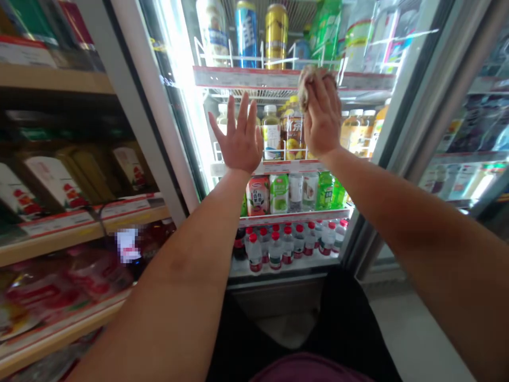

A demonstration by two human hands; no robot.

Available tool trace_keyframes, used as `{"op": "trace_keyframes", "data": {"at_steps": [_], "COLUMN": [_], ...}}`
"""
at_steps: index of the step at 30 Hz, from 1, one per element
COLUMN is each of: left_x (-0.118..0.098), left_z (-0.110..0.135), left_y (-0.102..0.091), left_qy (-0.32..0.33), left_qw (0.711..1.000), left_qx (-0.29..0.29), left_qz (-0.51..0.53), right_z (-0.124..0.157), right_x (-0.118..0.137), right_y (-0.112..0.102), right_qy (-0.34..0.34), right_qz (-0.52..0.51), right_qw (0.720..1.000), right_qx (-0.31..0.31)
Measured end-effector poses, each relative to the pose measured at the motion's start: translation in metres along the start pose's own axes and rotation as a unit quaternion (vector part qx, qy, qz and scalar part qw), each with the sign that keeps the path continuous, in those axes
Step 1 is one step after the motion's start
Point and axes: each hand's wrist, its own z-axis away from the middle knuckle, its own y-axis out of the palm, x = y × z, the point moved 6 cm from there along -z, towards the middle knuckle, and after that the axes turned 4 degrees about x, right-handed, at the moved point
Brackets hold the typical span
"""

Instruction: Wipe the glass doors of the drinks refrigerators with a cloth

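My right hand [322, 122] presses a crumpled brownish cloth [305, 85] against the glass door [358, 138] of a drinks fridge, at the height of the upper shelf rail. Its fingers lie over the cloth and hold it to the glass. My left hand [238, 135] is raised beside it with fingers spread, palm toward the glass and holding nothing. Whether that palm touches the glass I cannot tell. Behind the glass stand tea and juice bottles [272, 132] and tall cans [276, 34].
Lower fridge shelves hold green and white bottles [302, 192] and red-capped water bottles [286, 246]. To the left, wooden shop shelves [59, 79] carry boxes and packets. A second fridge door [469, 138] stands on the right. Pale floor [413, 339] lies at the lower right.
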Motion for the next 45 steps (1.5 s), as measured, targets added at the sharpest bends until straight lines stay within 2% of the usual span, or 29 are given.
{"op": "trace_keyframes", "data": {"at_steps": [6, 13, 18, 25, 29, 34, 37, 41, 45], "left_x": [-0.003, -0.005, -0.003, -0.004, -0.004, -0.003, -0.003, 0.0, 0.0], "left_z": [0.002, 0.002, 0.003, 0.004, 0.003, 0.003, 0.004, 0.003, -0.001], "left_y": [0.0, -0.001, 0.0, -0.002, -0.002, -0.002, -0.003, 0.0, -0.001], "left_qy": [0.035, 0.032, 0.024, 0.019, 0.013, 0.009, 0.013, 0.021, 0.008], "left_qw": [0.997, 0.996, 0.999, 0.999, 0.999, 0.999, 0.999, 0.999, 0.999], "left_qx": [-0.027, -0.028, -0.025, -0.032, -0.032, -0.03, -0.033, -0.023, -0.01], "left_qz": [-0.068, -0.076, -0.035, -0.016, -0.012, -0.011, 0.006, -0.023, -0.042], "right_z": [0.04, 0.119, 0.165, 0.208, 0.208, 0.191, 0.171, 0.136, 0.099], "right_x": [0.037, 0.07, 0.082, 0.085, 0.078, 0.075, 0.076, 0.076, 0.077], "right_y": [0.013, 0.03, 0.036, 0.03, 0.024, 0.019, 0.018, 0.021, 0.024], "right_qy": [-0.065, -0.171, -0.201, -0.314, -0.339, -0.345, -0.347, -0.333, -0.293], "right_qz": [0.016, -0.037, -0.055, -0.092, -0.122, -0.147, -0.138, -0.107, -0.089], "right_qw": [0.994, 0.969, 0.954, 0.913, 0.898, 0.889, 0.894, 0.908, 0.927], "right_qx": [0.09, 0.174, 0.215, 0.243, 0.252, 0.262, 0.246, 0.231, 0.215]}}
